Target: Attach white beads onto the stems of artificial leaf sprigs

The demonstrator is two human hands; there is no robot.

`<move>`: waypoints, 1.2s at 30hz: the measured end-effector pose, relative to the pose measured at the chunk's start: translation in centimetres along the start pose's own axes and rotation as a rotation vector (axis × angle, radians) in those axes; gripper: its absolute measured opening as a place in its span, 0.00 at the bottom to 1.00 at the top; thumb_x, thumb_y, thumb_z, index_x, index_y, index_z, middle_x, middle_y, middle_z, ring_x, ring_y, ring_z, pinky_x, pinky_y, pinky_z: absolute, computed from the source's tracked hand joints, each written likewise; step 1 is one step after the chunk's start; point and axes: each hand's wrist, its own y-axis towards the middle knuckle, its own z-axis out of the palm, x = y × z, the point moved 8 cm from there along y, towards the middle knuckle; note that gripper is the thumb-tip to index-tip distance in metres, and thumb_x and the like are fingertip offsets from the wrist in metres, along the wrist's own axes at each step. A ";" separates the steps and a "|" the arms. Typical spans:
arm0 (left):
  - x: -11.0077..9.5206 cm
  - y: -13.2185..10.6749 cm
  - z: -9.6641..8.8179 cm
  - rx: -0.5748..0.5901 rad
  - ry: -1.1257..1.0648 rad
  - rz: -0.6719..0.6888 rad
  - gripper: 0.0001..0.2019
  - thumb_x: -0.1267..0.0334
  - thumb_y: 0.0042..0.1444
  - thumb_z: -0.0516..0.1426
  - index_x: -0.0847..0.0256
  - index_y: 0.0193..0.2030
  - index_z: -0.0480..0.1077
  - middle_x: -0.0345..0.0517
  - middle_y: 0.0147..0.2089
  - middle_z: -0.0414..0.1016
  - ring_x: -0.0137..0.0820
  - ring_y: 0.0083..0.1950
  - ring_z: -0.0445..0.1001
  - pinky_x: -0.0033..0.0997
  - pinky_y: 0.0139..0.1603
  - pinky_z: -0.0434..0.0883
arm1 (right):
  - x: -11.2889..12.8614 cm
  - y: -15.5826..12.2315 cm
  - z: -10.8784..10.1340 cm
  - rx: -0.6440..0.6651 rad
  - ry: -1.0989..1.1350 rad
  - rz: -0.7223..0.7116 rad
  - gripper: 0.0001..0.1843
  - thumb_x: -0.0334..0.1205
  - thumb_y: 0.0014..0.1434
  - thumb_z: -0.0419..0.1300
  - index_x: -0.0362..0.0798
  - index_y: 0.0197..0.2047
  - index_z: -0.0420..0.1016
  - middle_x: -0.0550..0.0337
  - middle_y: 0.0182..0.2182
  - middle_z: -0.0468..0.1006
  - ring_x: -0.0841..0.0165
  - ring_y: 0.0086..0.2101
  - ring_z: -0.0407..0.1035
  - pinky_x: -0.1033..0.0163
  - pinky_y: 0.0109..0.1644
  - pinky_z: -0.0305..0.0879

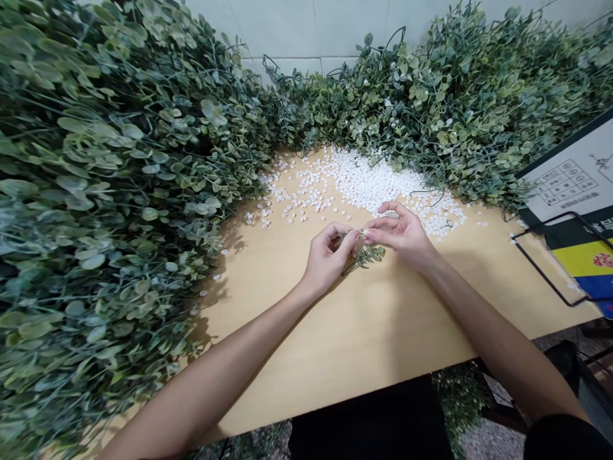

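My left hand and my right hand meet over the middle of a light wooden table. Between them is a small green artificial leafy sprig, pinched by the fingertips of both hands, its leaves hanging below my right hand. A small white piece seems to sit at the fingertips where the hands meet, too small to make out. Just beyond the hands lies a spread of several small white beads.
Large heaps of artificial green foliage cover the left side and the back right of the table. A black wire sign stand with a printed card stands at the right edge. White tiled wall behind.
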 end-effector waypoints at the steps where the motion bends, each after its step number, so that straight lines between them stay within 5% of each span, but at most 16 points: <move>1: 0.0 0.0 0.0 0.000 0.003 0.000 0.16 0.50 0.59 0.67 0.61 0.36 0.73 0.39 0.27 0.75 0.27 0.28 0.72 0.28 0.32 0.69 | 0.0 0.0 0.0 0.000 0.000 -0.003 0.34 0.41 0.45 0.82 0.53 0.47 0.65 0.62 0.37 0.86 0.67 0.33 0.82 0.59 0.46 0.82; 17: 0.0 -0.1 0.0 0.004 0.023 -0.010 0.16 0.51 0.59 0.67 0.61 0.36 0.72 0.40 0.28 0.76 0.27 0.28 0.73 0.29 0.33 0.70 | 0.2 0.0 -0.2 -0.035 -0.060 -0.047 0.34 0.44 0.44 0.82 0.53 0.45 0.64 0.61 0.36 0.87 0.66 0.30 0.81 0.60 0.39 0.82; 23: -0.1 -0.2 -0.1 -0.019 0.039 -0.003 0.16 0.50 0.60 0.66 0.61 0.35 0.72 0.39 0.26 0.74 0.27 0.27 0.72 0.28 0.32 0.69 | 0.5 -0.4 0.1 -0.050 -0.095 -0.026 0.33 0.43 0.43 0.82 0.52 0.43 0.66 0.58 0.38 0.87 0.64 0.36 0.83 0.59 0.46 0.82; 36: -0.2 -0.3 0.1 0.032 0.020 -0.022 0.18 0.47 0.58 0.67 0.61 0.34 0.71 0.40 0.28 0.74 0.27 0.29 0.71 0.28 0.34 0.70 | 0.4 -0.7 -0.1 -0.107 -0.134 -0.064 0.30 0.43 0.43 0.82 0.52 0.40 0.67 0.58 0.35 0.88 0.62 0.35 0.84 0.59 0.42 0.82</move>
